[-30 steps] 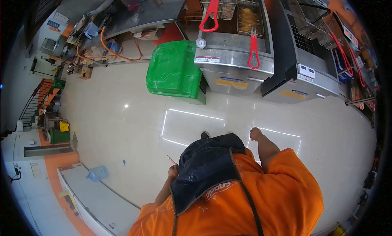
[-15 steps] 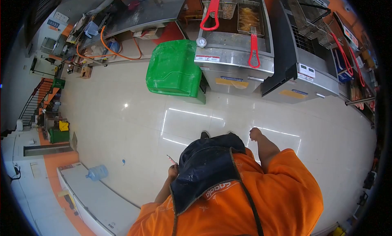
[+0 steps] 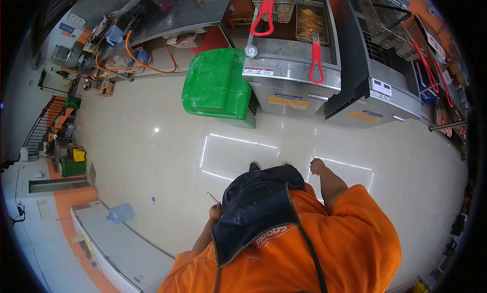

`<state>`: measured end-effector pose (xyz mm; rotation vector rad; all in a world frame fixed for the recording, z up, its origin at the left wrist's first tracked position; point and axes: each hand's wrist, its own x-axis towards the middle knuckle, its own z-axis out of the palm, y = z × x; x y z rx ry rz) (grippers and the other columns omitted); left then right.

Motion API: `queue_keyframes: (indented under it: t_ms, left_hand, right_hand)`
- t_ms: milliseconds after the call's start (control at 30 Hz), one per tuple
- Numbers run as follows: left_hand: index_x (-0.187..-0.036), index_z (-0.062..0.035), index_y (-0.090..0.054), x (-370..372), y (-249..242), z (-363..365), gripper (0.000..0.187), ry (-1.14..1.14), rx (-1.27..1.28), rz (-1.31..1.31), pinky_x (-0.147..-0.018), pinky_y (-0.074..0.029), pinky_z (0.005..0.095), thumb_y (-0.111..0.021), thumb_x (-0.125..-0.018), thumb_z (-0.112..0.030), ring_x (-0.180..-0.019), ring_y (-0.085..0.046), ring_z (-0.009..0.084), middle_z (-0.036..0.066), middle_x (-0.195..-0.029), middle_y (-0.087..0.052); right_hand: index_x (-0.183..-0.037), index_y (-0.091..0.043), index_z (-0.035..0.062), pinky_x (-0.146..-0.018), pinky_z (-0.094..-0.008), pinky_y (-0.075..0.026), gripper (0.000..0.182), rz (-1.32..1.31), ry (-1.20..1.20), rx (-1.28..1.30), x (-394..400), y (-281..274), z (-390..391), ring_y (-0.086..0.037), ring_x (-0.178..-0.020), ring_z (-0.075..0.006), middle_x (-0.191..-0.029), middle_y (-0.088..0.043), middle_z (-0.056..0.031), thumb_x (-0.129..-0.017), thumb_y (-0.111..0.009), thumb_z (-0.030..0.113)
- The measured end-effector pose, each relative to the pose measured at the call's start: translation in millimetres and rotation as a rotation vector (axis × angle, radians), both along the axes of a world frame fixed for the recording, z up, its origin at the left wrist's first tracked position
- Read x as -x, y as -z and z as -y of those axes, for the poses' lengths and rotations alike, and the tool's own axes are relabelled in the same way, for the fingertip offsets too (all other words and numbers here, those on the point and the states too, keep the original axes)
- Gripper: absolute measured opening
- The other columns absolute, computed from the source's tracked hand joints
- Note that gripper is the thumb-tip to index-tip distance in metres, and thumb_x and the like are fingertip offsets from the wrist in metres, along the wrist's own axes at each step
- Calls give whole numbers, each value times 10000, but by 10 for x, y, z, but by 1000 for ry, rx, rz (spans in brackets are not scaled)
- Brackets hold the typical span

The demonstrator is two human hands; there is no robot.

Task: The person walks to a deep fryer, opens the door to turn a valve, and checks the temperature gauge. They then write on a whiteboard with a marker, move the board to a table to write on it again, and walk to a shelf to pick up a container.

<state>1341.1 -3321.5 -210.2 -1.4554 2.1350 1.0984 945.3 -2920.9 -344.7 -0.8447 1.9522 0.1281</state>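
Note:
My left hand is down beside the dark apron, its fingers closed around a slim pinkish-white stick-like object that points up and forward. What kind of thing it is, I cannot make out. On the other side, my right hand hangs over the floor with the fingers curled in, and nothing shows in it. Ahead stands a steel deep fryer. One fry basket with a red handle sits in bubbling oil; another basket holds a browned piece. Neither hand touches the fryer.
A green lidded bin stands left of the fryer. To the right is a second fryer with raised baskets. A steel table with an orange hose is at back left. A chest freezer carries a blue water jug.
Both hands keep the same place and grip. The oil's bubbling looks slightly different, and the view has shifted very slightly.

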Motion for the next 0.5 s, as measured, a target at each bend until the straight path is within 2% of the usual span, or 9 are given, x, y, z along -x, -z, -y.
queue_keyframes:
  t_ms: [200,300,400,500]
  left_hand:
    - [-834,47,-613,-30,54,-6,550,-27,0,-22,-637,-467,393,-402,-921,-453,-684,-624,293,175,-707,-630]
    - [-828,48,-610,-23,66,9,561,-8,12,-11,-635,-464,395,-402,-919,-465,-679,-620,299,177,-695,-623]
    - [-810,47,-611,-31,47,-4,581,-28,-11,-30,-652,-461,408,-398,-915,-483,-700,-623,314,192,-702,-623]
    - [-797,47,-617,-192,500,252,599,211,15,188,-665,-463,417,-385,-918,-492,-716,-627,323,200,-729,-633]
  right_hand:
    - [-957,-627,-35,-500,-317,-525,244,8,-62,-33,3,-8,5,-651,-572,-205,-925,-640,-112,-731,-642,53]
    - [-868,-653,-23,-526,-327,-527,191,-40,31,21,-34,4,-38,-642,-549,-189,-829,-661,-101,-757,-632,131]
    - [-738,-668,4,-529,-341,-512,301,-50,-90,-6,-58,-58,-32,-616,-496,-189,-688,-655,-102,-837,-548,261]
    - [-639,-662,40,-578,-382,-502,501,88,344,90,-210,-442,32,-618,-532,-227,-613,-639,-110,-897,-430,402]
